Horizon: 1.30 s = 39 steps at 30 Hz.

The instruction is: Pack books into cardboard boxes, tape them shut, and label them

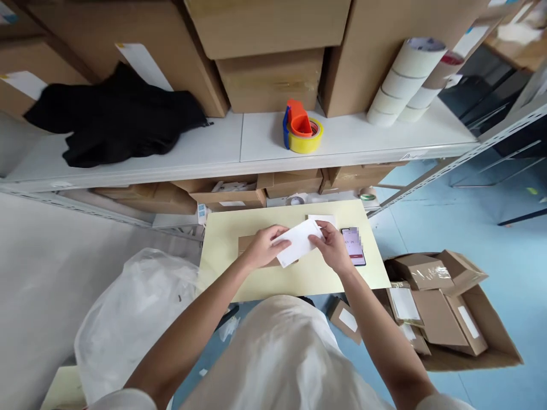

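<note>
Both hands hold a white rectangular sheet of paper (298, 244) above a pale yellow table. My left hand (268, 246) pinches its left end between thumb and fingers. On the right end, my right hand (330, 245) has thumb and fingers closed on a corner. Beneath the sheet and my left hand lies a flat brown cardboard box (245, 244), partly covered. Just behind my right hand is a white stack of paper (322, 218). A phone (352, 246) with a lit screen rests to the right of that hand.
The yellow table (226, 287) stands against a grey shelf (256, 162). On the shelf are an orange tape dispenser (301, 128), black cloth (123, 117), tape rolls (404, 82) and large cartons. At right, an open carton (498, 341) holds several boxes. A translucent plastic bag (137, 319) sits left.
</note>
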Tool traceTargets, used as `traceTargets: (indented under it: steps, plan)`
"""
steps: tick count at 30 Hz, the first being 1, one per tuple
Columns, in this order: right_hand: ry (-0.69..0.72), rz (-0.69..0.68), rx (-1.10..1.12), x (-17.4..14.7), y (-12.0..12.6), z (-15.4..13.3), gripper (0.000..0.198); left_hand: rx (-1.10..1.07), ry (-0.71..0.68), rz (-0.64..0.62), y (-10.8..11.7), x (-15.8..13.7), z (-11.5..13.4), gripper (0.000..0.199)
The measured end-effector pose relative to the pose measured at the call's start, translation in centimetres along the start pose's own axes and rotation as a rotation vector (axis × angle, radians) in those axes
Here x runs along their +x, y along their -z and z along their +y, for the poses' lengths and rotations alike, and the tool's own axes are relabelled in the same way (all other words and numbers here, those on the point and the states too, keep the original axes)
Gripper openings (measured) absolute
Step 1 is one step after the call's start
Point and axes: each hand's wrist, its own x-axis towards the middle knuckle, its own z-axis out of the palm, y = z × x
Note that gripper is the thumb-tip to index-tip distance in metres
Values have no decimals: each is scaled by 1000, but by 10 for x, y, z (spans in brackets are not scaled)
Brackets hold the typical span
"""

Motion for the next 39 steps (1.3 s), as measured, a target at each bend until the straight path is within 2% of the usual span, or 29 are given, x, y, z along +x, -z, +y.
traceTargets:
  steps: [2, 4, 8, 10, 13, 15, 18, 24, 28, 39]
  plan:
    - [20, 30, -12, -15, -12, -3, 40, -177, 40, 65, 8, -32, -13, 38]
    - [76, 55, -142, -29, -27, -7, 40, -288, 83, 147, 11, -58, -26, 35]
    - [416, 301, -648, -59, -65, -24, 45, -432, 111, 306, 7, -90, -38, 32]
    - [597, 268, -845, -76, -88, -33, 37, -492, 93, 348, 5, -100, -37, 32]
    - [729, 225, -1036, -99, -120, -41, 22, -564, 42, 344, 5, -111, -33, 29]
    - [748, 241, -1091, -109, -134, -43, 19, -607, 17, 324, 6, -117, -30, 27]
    - [757, 150, -1085, -115, -145, -42, 23, -659, 2, 284, 8, -124, -28, 25]
    - [711, 171, -1061, -116, -145, -44, 21, -899, 31, 121, 9, -137, -25, 31]
    - [671, 164, -1029, -118, -144, -48, 20, -1094, 55, 74, 8, -144, -20, 31]
    - [651, 112, -946, -125, -135, -49, 21, -966, 55, 69, 5, -143, -17, 31]
